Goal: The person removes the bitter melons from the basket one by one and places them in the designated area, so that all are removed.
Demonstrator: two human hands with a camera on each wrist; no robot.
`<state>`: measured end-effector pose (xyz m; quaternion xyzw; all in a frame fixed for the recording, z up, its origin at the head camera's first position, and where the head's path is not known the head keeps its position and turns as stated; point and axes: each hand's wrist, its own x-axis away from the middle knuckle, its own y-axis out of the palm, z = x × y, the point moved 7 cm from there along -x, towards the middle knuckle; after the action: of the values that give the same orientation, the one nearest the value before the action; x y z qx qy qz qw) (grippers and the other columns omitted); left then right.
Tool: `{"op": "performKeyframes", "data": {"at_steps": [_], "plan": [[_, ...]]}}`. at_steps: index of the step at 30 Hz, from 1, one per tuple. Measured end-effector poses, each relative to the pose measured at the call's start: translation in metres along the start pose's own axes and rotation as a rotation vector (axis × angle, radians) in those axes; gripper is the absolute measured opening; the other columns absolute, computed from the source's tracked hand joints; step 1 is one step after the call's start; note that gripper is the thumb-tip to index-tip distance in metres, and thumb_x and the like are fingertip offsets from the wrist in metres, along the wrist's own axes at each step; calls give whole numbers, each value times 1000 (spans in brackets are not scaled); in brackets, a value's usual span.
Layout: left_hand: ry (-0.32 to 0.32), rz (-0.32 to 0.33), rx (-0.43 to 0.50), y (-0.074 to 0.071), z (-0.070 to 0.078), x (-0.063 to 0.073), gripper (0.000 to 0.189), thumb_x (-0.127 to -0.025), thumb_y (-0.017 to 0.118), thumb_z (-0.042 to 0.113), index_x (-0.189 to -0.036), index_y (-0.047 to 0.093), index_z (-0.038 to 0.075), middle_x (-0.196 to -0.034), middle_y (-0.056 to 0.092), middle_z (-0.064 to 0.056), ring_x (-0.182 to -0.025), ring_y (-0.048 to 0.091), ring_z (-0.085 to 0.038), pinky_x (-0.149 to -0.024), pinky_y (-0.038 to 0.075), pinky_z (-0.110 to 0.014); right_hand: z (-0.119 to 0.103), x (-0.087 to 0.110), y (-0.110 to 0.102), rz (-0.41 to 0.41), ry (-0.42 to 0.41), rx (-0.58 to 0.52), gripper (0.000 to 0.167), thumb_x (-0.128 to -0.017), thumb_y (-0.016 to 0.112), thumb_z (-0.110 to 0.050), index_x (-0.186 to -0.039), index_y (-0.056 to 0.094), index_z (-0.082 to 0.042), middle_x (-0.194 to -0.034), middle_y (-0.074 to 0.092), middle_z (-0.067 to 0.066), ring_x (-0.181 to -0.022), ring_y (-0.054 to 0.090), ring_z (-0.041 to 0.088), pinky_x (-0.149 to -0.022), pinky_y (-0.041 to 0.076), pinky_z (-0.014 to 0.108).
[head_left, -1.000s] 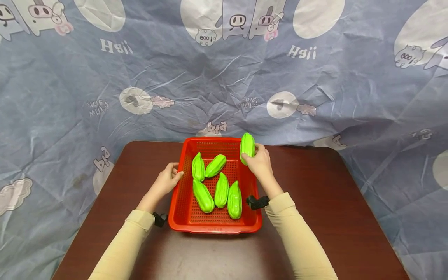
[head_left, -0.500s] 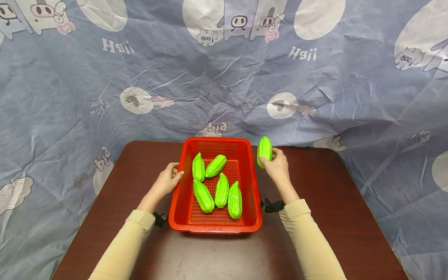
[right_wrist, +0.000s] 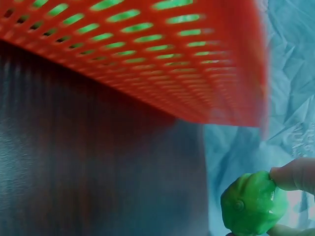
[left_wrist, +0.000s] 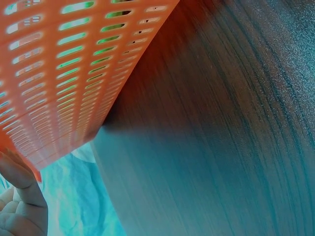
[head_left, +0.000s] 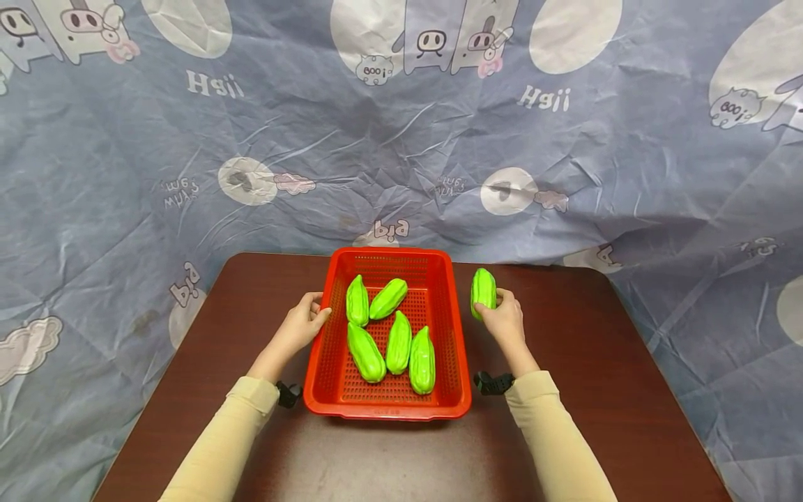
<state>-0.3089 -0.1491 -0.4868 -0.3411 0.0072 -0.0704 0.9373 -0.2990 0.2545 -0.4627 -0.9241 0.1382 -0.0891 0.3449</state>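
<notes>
My right hand (head_left: pixel 505 323) holds a bright green, ridged gourd (head_left: pixel 482 293) upright just right of the red plastic basket (head_left: pixel 461 348). In the right wrist view, thumb and finger pinch the gourd (right_wrist: pixel 252 204) from the side, its blunt end facing the camera. At the basket's left side, my left hand (head_left: pixel 302 322) grips the rim, thumb on top. The left wrist view shows part of this hand (left_wrist: pixel 22 201) by the basket's slotted wall (left_wrist: pixel 54 83). Several similar gourds (head_left: pixel 399 343) lie inside the basket, toward its left and front.
The basket stands on a dark brown wooden table (head_left: pixel 583 362). Behind the table hangs a creased blue-grey cloth (head_left: pixel 351 153) with cartoon prints. A black camera strap (head_left: pixel 493 383) sits on the right wrist, close to the basket's right wall.
My right hand has carried the gourd rightward from above the basket's back right corner, past the rim, then lower and nearer. My left hand and the basket have stayed in place.
</notes>
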Motion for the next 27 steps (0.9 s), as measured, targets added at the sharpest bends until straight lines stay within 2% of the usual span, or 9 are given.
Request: {"op": "performKeyframes", "data": {"at_steps": [11, 27], "plan": [[5, -4, 5, 1, 0, 0, 51, -102, 56, 21, -142, 37, -6, -104, 60, -20, -83, 63, -24, -68, 56, -35, 29, -2, 17, 0, 26, 40, 68, -90, 68, -24, -143, 38, 7, -130, 49, 30, -121, 47, 43, -102, 40, 53], [-12, 8, 6, 0, -1, 1, 50, -102, 55, 21, -142, 38, -4, -104, 61, -19, -81, 63, -23, -68, 55, -35, 38, -3, 31, -3, 14, 46, 66, -88, 70, -22, -139, 42, 9, -126, 51, 31, -117, 49, 44, -102, 40, 52]]}}
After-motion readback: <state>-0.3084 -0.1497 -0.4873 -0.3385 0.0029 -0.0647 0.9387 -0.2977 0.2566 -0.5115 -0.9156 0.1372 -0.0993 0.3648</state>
